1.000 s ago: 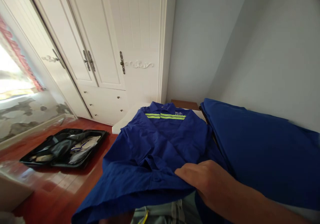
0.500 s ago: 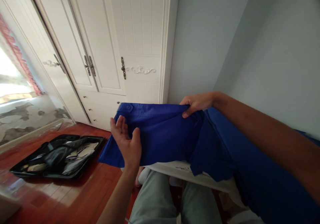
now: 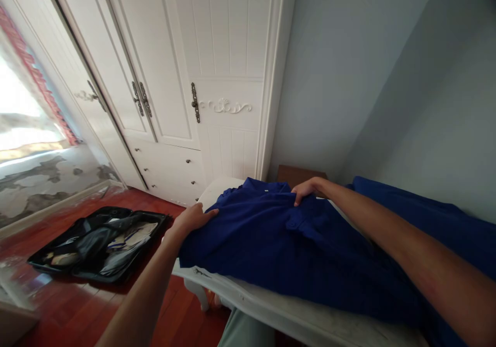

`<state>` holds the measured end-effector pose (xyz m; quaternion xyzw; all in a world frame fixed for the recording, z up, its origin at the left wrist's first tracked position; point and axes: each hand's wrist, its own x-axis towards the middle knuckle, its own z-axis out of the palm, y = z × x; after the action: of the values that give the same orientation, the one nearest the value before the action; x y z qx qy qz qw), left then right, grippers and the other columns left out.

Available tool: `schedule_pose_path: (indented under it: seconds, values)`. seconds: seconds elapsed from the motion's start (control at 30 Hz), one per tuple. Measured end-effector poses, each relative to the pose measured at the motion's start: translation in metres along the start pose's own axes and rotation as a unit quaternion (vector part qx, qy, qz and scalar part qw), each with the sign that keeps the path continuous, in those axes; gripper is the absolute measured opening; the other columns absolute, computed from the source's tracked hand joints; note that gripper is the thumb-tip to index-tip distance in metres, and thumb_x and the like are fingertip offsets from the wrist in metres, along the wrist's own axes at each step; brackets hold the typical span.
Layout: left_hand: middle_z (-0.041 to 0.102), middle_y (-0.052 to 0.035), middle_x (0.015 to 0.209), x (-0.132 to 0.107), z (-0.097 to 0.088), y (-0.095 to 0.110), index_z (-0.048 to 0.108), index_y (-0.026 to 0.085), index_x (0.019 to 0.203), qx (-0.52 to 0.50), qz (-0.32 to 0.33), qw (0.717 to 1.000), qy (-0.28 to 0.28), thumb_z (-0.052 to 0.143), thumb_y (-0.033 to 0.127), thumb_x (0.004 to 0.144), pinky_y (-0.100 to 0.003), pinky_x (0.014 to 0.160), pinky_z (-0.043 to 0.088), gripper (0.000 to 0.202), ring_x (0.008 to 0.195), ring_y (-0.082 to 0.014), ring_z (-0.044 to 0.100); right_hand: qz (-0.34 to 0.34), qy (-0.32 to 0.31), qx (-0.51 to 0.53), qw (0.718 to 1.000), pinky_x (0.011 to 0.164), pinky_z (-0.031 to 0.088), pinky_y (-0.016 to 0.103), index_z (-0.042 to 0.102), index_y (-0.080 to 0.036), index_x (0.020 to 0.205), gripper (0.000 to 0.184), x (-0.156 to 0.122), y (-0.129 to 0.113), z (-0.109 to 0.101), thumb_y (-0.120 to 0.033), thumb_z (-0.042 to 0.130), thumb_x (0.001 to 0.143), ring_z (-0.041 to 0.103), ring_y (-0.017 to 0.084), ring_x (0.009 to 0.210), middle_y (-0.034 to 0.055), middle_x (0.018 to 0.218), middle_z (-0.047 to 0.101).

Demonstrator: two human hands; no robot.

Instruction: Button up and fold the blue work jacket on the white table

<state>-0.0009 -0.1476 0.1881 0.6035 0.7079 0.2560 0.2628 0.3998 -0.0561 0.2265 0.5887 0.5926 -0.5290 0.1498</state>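
Observation:
A blue work shirt lies folded over on a white table in front of me. My left hand rests on the shirt's near left edge, fingers curled onto the cloth. At the far edge of the fold, my right hand pinches the fabric. A buttoned cuff or tab shows just below that hand.
More blue cloth is heaped at the right against the grey wall. A white wardrobe with drawers stands behind. An open black suitcase lies on the red wooden floor at the left. A brown wooden piece sits behind the table.
The shirt's lower part was lifted and folded forward over its reflective-striped chest. Both hands have come down and now press the fold onto the table.

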Motion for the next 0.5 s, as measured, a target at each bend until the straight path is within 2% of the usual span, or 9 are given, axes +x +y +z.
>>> schedule_pose_path:
  seconds: [0.03, 0.1, 0.17, 0.2, 0.23, 0.3, 0.37, 0.43, 0.5]
  values:
    - [0.073, -0.0229, 0.087, -0.001, 0.001, -0.002, 0.067, 0.015, 0.067, -0.011, -0.006, 1.000, -0.028, 0.080, 0.059, 0.061, -0.042, 0.079, 0.050, 0.046, 0.094, -0.0431, 0.068, -0.007, -0.004, 0.002, 1.000, 0.072, 0.056, 0.015, 0.059, -0.003, 0.120, 0.065, 0.004, 0.002, 0.001, -0.020, 0.078, 0.060, 0.065, 0.010, 0.078, 0.0092, 0.102, 0.064]
    - [0.073, -0.0169, 0.080, -0.006, -0.002, 0.000, 0.069, 0.015, 0.068, -0.076, -0.024, 0.989, -0.124, 0.079, 0.062, 0.062, -0.036, 0.068, 0.050, 0.049, 0.080, -0.0357, 0.070, -0.034, -0.010, 0.006, 0.999, 0.072, 0.056, 0.014, 0.059, -0.004, 0.120, 0.065, 0.001, 0.001, -0.002, -0.021, 0.077, 0.060, 0.065, 0.010, 0.080, 0.0100, 0.108, 0.062]
    - [0.073, -0.0129, 0.079, -0.013, -0.010, 0.008, 0.071, 0.014, 0.077, -0.179, -0.039, 0.961, -0.207, 0.082, 0.059, 0.061, -0.034, 0.064, 0.050, 0.049, 0.073, -0.0300, 0.069, -0.073, -0.013, 0.011, 0.997, 0.076, 0.056, 0.012, 0.058, -0.003, 0.121, 0.066, -0.012, -0.003, -0.012, -0.024, 0.078, 0.061, 0.065, 0.010, 0.085, 0.0106, 0.115, 0.061]
    - [0.074, -0.0114, 0.081, -0.016, -0.014, 0.013, 0.072, 0.015, 0.082, -0.234, -0.037, 0.947, -0.217, 0.085, 0.055, 0.059, -0.033, 0.064, 0.051, 0.049, 0.072, -0.0280, 0.068, -0.098, -0.015, 0.013, 0.995, 0.079, 0.056, 0.012, 0.058, -0.003, 0.121, 0.067, -0.021, -0.006, -0.019, -0.027, 0.079, 0.063, 0.065, 0.010, 0.089, 0.0112, 0.117, 0.060]
    - [0.073, -0.0096, 0.082, -0.018, -0.019, 0.017, 0.071, 0.015, 0.085, -0.282, -0.026, 0.938, -0.197, 0.088, 0.051, 0.057, -0.033, 0.065, 0.052, 0.049, 0.071, -0.0259, 0.067, -0.123, -0.015, 0.017, 0.992, 0.082, 0.056, 0.013, 0.057, -0.003, 0.123, 0.068, -0.029, -0.009, -0.027, -0.030, 0.080, 0.065, 0.064, 0.011, 0.092, 0.0118, 0.120, 0.058]
    - [0.072, -0.0053, 0.081, -0.016, -0.024, 0.023, 0.069, 0.017, 0.089, -0.348, 0.011, 0.932, -0.102, 0.088, 0.048, 0.056, -0.031, 0.065, 0.052, 0.049, 0.069, -0.0215, 0.065, -0.167, -0.001, 0.036, 0.985, 0.086, 0.057, 0.017, 0.055, -0.002, 0.128, 0.073, -0.039, -0.013, -0.043, -0.035, 0.080, 0.068, 0.064, 0.013, 0.095, 0.0136, 0.123, 0.057]
    - [0.069, -0.0033, 0.081, -0.007, -0.021, 0.022, 0.067, 0.017, 0.092, -0.320, 0.044, 0.946, 0.016, 0.082, 0.050, 0.064, -0.029, 0.065, 0.050, 0.046, 0.068, -0.0198, 0.063, -0.183, 0.038, 0.066, 0.980, 0.087, 0.057, 0.018, 0.053, -0.004, 0.133, 0.075, -0.033, -0.013, -0.055, -0.035, 0.080, 0.070, 0.064, 0.013, 0.095, 0.0144, 0.124, 0.056]
    - [0.070, -0.0063, 0.087, 0.007, -0.009, 0.018, 0.066, 0.016, 0.097, -0.159, 0.048, 0.982, 0.086, 0.073, 0.049, 0.072, -0.031, 0.070, 0.050, 0.042, 0.078, -0.0239, 0.065, -0.164, 0.073, 0.088, 0.980, 0.084, 0.057, 0.017, 0.053, -0.005, 0.133, 0.072, -0.011, -0.009, -0.058, -0.030, 0.079, 0.071, 0.064, 0.011, 0.091, 0.0141, 0.122, 0.057]
    - [0.071, -0.0137, 0.103, 0.019, 0.007, 0.011, 0.065, 0.014, 0.105, 0.056, 0.027, 0.996, 0.061, 0.070, 0.045, 0.074, -0.036, 0.083, 0.049, 0.044, 0.099, -0.0315, 0.066, -0.135, 0.080, 0.090, 0.984, 0.080, 0.057, 0.016, 0.055, -0.003, 0.129, 0.066, 0.018, -0.001, -0.052, -0.023, 0.079, 0.071, 0.063, 0.010, 0.084, 0.0143, 0.115, 0.060]
